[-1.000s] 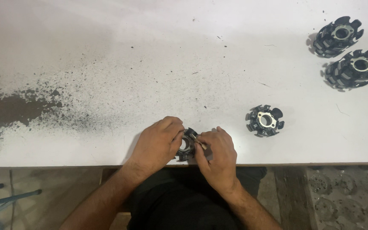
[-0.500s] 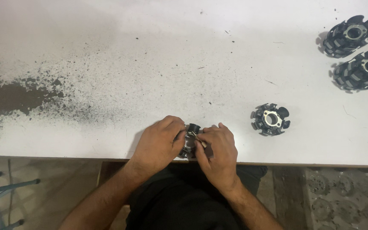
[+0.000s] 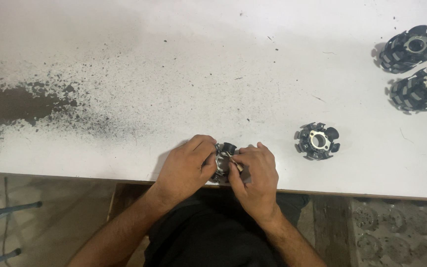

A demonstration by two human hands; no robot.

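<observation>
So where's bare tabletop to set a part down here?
Widest bare stretch: between the hands and the lone stator, and behind it up to the two stators at the far right. Left is covered in dark grit. Crowded at the near edge, where both hands hold one stator.

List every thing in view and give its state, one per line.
Left hand: gripping the round part.
Right hand: pinching a small tool against it.
Round part: held at the table edge.
Single round part: lying flat, untouched.
Two stacks: standing far right.
Table: speckled with dark dust.
</observation>
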